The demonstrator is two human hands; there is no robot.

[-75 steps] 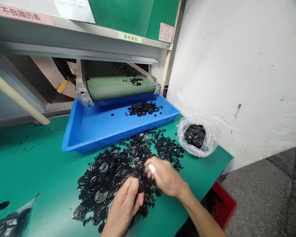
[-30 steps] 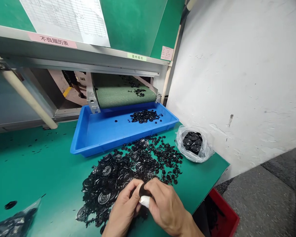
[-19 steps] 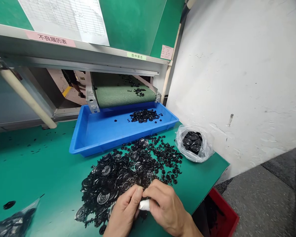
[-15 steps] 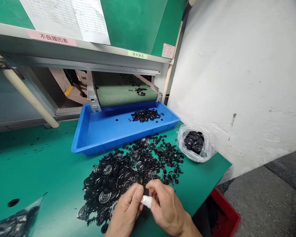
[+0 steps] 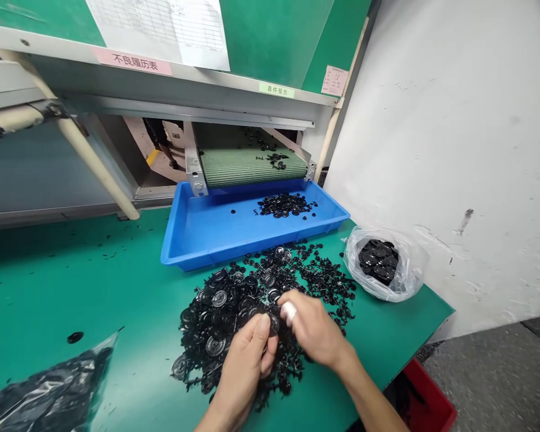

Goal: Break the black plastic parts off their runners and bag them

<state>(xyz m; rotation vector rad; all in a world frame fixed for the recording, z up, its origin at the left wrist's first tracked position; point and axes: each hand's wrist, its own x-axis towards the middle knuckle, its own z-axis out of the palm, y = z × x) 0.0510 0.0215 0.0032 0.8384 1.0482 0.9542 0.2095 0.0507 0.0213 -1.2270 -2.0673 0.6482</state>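
Pinching a black disc (image 5: 274, 325), the left hand (image 5: 247, 357) is left of the desk's (image 5: 135, 282) right corner; the right hand (image 5: 315, 329) curls, contents unclear.

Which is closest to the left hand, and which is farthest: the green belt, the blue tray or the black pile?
1. Black pile: right at the left hand.
2. Blue tray: beyond the pile.
3. Green belt: at the tray's far side.
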